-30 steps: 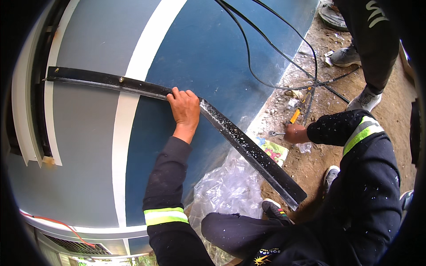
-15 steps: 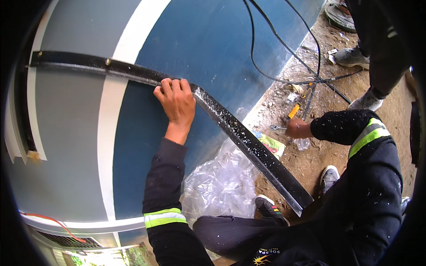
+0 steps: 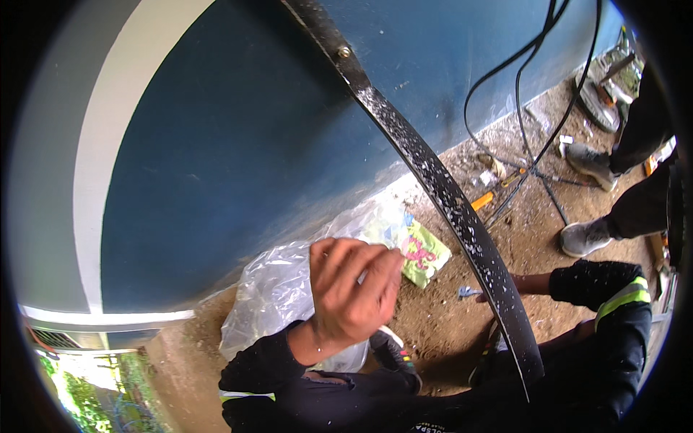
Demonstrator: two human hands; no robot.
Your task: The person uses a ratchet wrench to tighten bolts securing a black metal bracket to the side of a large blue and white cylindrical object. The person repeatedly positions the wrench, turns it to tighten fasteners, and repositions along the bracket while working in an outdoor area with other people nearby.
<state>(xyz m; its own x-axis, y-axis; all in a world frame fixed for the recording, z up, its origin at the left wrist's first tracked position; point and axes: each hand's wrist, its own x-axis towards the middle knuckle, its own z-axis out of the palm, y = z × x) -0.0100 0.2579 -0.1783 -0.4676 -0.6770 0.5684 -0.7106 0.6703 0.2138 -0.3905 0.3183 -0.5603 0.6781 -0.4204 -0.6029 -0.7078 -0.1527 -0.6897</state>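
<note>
Plastic bag (image 3: 278, 296) lies on the dirt by the blue wall (image 3: 238, 144). Left hand (image 3: 350, 289) hangs curled, empty, above it. Right hand (image 3: 498, 287) sits behind the speckled black strip (image 3: 440, 187), grip hidden; steadying it low seems wise.

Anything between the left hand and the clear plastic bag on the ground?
Nothing visible. The left hand hangs in front of the crumpled clear plastic bag; the paint-speckled long black metal strip runs to its right, clear of both.
</note>
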